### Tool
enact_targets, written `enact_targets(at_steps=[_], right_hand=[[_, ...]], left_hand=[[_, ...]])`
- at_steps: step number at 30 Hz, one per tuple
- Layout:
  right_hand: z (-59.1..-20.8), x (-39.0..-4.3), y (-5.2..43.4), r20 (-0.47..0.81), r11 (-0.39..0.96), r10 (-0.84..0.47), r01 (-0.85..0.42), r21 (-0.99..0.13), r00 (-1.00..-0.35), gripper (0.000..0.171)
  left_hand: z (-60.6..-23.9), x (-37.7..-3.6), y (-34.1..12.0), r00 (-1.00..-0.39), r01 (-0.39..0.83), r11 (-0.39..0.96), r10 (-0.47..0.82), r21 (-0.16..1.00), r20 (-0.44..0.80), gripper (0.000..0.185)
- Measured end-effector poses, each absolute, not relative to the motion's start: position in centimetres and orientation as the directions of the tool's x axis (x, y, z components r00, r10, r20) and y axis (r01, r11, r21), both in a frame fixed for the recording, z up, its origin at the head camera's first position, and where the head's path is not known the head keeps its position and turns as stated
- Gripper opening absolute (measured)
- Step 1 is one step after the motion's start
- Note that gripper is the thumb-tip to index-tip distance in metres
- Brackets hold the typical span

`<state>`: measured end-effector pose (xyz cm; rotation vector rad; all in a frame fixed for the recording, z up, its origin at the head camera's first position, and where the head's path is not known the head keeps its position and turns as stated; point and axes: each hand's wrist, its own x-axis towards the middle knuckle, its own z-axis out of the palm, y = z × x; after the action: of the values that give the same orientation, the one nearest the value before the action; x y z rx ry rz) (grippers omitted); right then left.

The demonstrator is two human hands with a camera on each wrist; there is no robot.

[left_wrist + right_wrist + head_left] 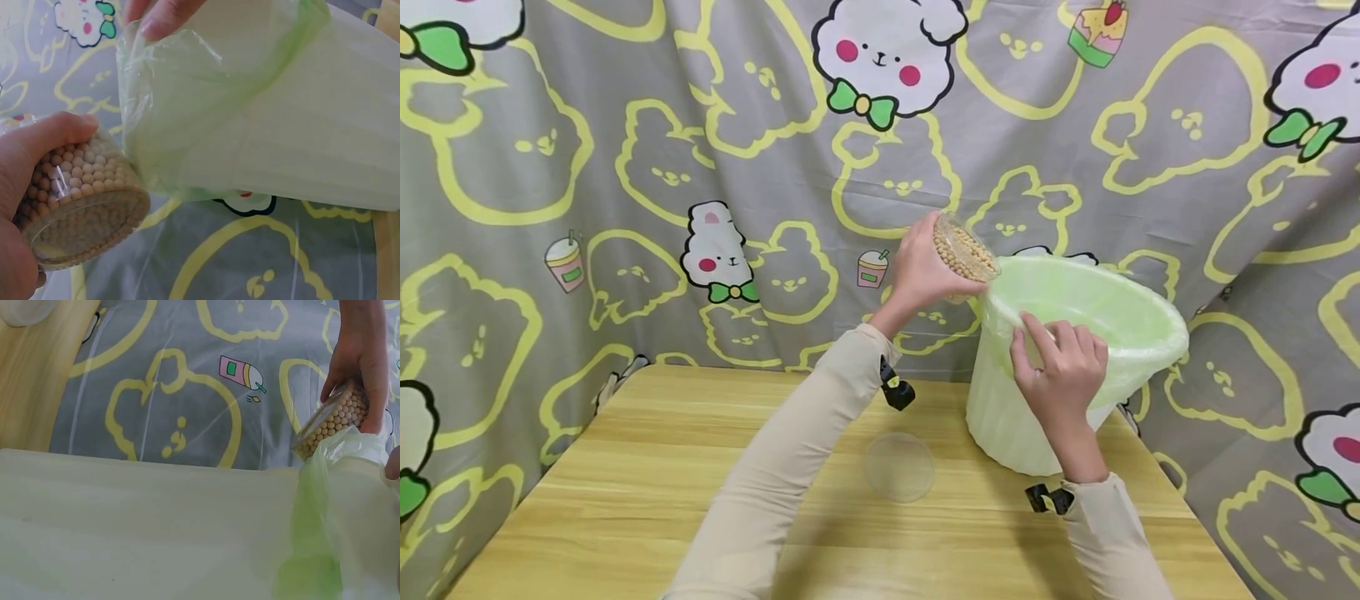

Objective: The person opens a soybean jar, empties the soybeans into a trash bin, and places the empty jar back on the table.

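My left hand grips a clear jar of pale round beans, tipped on its side with its mouth against the far-left rim of a white bin lined with a green plastic bag. In the left wrist view the jar lies in that hand just left of the bag. My right hand curls over the bin's near rim and pinches the bag's edge; its fingertips show there too. The right wrist view has the jar beside the bag.
A clear round lid lies flat on the wooden table between my forearms. The bin stands at the table's right rear corner. A grey cartoon-print cloth hangs close behind and to both sides.
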<state>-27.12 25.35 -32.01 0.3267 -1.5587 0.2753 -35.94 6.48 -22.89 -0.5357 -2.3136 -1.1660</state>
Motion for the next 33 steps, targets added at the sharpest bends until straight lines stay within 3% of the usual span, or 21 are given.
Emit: enact_targets(at_steps=[15,33], right_hand=[[-31.6,-27.0,26.5,0.999,0.849,0.011,-0.528,-0.029,-0.037,0.020],[-31.8,-27.2,26.6,0.999,0.844,0.015,-0.535,-0.040,-0.052,0.021]], left_hand=[[-21.4,-35.3,6.6,-0.791,0.506,0.702,0.146,0.502,0.594,0.127],[-20.2,-35.2,7.0,-0.816,0.493,0.744,0.214,0.452,0.537,0.126]])
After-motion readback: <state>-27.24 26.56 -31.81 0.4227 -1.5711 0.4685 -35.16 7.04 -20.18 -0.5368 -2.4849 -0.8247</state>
